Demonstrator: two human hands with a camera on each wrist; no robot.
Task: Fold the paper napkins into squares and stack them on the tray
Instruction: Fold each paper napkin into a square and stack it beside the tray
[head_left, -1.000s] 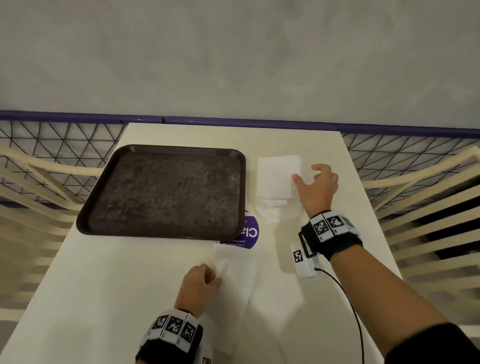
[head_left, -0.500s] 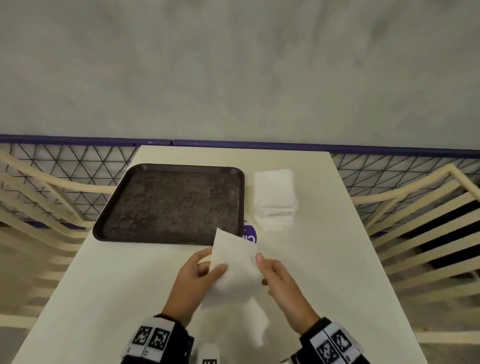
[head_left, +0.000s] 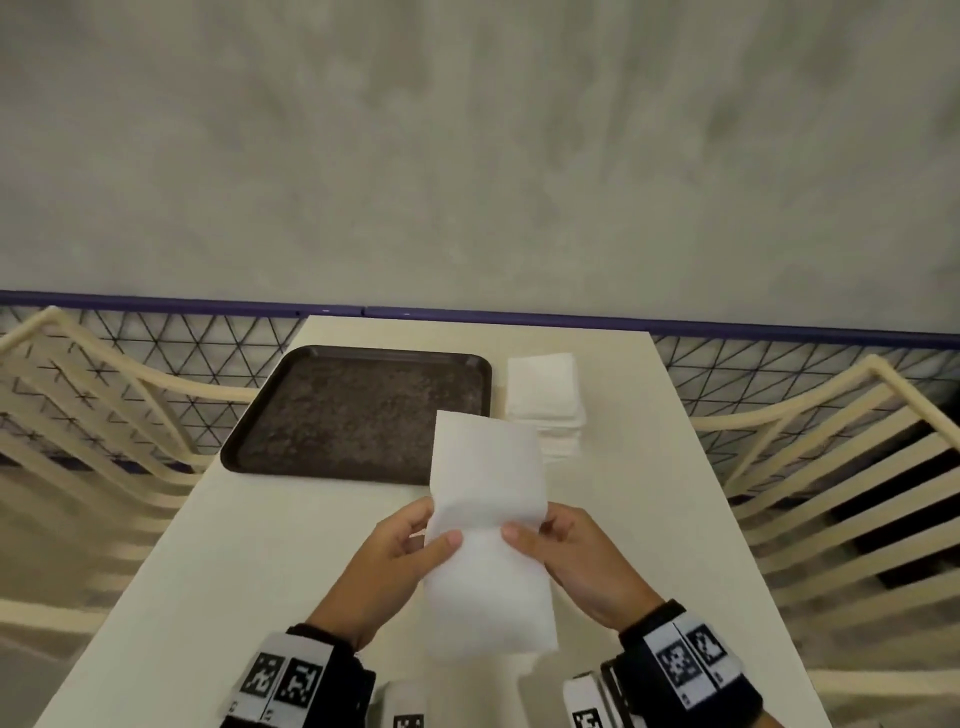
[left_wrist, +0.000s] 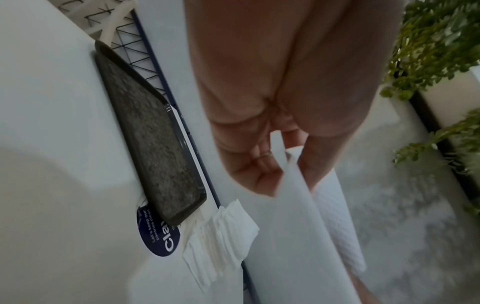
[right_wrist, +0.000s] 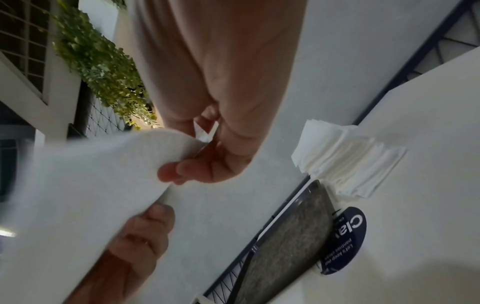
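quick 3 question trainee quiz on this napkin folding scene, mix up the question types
1. True or false: folded napkins already lie on the dark tray.
2. Multiple choice: the napkin stack sits (A) on the tray, (B) on the table just right of the tray, (C) under the left hand.
3. Fill in: the long white napkin is pinched at its side edges by ____ hands.

Key
1. False: the tray holds nothing.
2. B.
3. Both: the left hand and the right hand each grip an edge, thumbs on top, lifting it above the table.
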